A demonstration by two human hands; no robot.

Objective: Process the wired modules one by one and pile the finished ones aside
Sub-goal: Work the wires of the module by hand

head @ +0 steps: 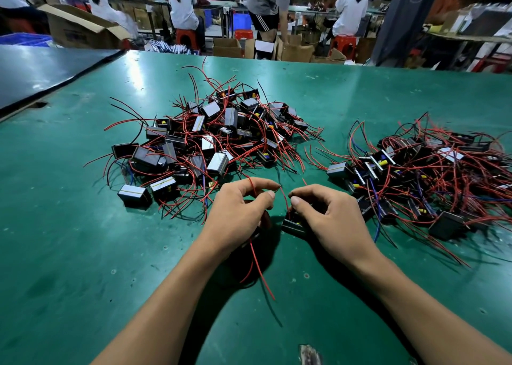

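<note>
Green table [83, 254]: centre heap [216, 132], right-edge heap [424, 176], job seemingly midway.
Left fingers [261, 184] pinch red wire [284, 198]; right fingers [298, 200] grip one module [292, 226].

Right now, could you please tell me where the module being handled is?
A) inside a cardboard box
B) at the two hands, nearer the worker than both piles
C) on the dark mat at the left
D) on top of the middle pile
B: the right hand holds the black module and the left hand pinches a red wire, both nearer than the middle pile and the right pile.
</note>
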